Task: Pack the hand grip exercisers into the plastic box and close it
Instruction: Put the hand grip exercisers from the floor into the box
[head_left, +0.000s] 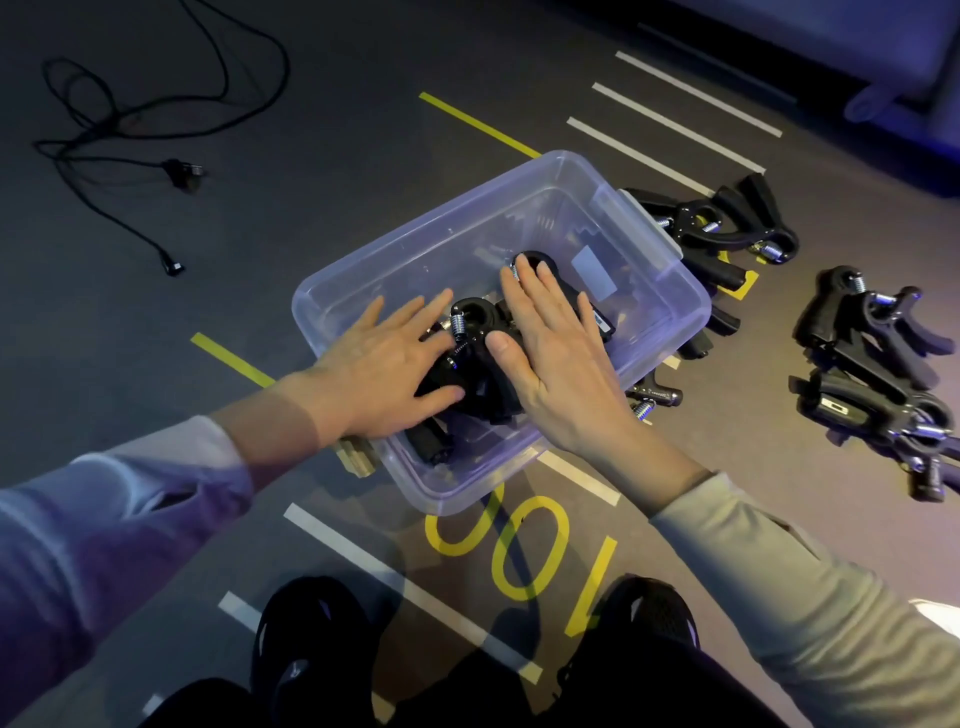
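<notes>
Both hands lie flat, fingers straight: the left hand (382, 371) and right hand (553, 358) press side by side on black moulded hand grip exercisers (480, 332) with coiled steel springs, piled inside the clear, round-cornered plastic box (670, 291). More exercisers (872, 358) lie on the grey floor (311, 208) beside it.

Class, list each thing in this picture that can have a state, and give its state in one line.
Plastic box: open, no lid on, partly filled.
Exercisers in the box: piled, pressed under both hands.
Left hand: flat, fingers straight.
Right hand: flat, fingers straight.
Exercisers on the floor: unpacked, in heaps right of the box.
Black cable: loose, unplugged.
</notes>
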